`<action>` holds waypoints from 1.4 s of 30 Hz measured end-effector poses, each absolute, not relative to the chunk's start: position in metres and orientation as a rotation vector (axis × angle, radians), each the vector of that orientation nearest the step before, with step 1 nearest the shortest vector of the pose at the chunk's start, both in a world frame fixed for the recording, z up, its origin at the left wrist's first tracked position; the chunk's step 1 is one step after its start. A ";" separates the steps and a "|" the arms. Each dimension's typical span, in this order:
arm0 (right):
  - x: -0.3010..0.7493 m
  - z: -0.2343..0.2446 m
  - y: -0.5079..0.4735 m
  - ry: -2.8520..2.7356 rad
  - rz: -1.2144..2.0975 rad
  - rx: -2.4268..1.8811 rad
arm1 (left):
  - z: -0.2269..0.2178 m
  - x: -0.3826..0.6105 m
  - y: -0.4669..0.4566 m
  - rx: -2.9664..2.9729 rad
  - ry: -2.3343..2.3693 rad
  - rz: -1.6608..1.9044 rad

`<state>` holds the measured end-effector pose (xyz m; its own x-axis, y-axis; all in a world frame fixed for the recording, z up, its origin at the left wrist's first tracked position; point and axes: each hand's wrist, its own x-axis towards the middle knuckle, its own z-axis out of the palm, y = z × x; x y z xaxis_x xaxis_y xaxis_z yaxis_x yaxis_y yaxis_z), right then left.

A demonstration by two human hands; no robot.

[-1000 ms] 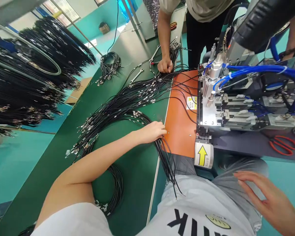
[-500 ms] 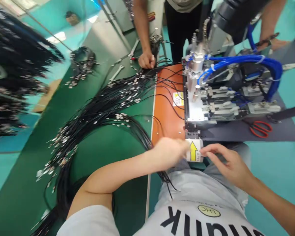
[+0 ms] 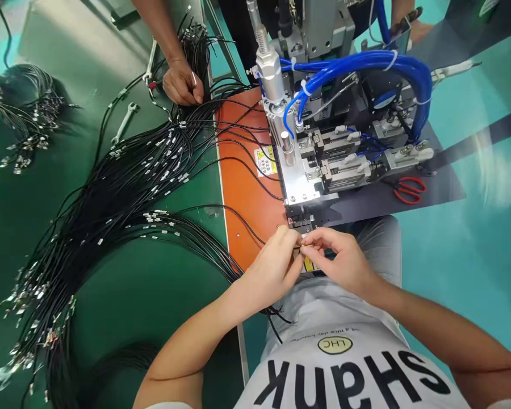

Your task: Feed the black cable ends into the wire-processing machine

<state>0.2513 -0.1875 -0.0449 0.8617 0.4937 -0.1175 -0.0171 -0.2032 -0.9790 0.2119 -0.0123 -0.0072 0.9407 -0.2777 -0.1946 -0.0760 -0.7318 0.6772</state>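
Observation:
My left hand (image 3: 273, 266) and my right hand (image 3: 341, 261) meet fingertip to fingertip just in front of the metal machine (image 3: 319, 153), at the near edge of the orange plate (image 3: 242, 187). Both pinch the end of a thin black cable (image 3: 238, 216) that curves back over the plate to the big pile of black cables (image 3: 111, 187) on the green table. The cable tip itself is mostly hidden by my fingers. A yellow arrow label (image 3: 310, 265) peeks out under my hands.
Another person's hand (image 3: 182, 84) holds a cable bundle at the far end of the table, beside a wrench (image 3: 125, 122). Red scissors (image 3: 409, 189) lie on the dark mat right of the machine. Blue hoses (image 3: 366, 62) arch over it. A separate cable bundle (image 3: 25, 113) lies far left.
My left hand left the cable pile and came to the machine's front with a cable. My right hand rose from my lap to meet it. The view has swung right and down.

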 end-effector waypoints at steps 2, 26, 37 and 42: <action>0.253 -0.048 -0.190 -0.362 0.519 -1.699 | -0.003 0.210 -0.006 2.290 -0.249 -0.407; 0.258 -0.055 -0.200 -0.106 0.792 -1.350 | -0.037 0.199 -0.026 1.712 0.216 -0.124; 0.257 -0.054 -0.197 -0.226 0.627 -1.625 | -0.038 0.211 -0.023 1.375 0.416 -0.283; 0.259 -0.049 -0.200 -0.318 0.565 -1.752 | -0.041 0.211 -0.025 1.380 0.462 -0.281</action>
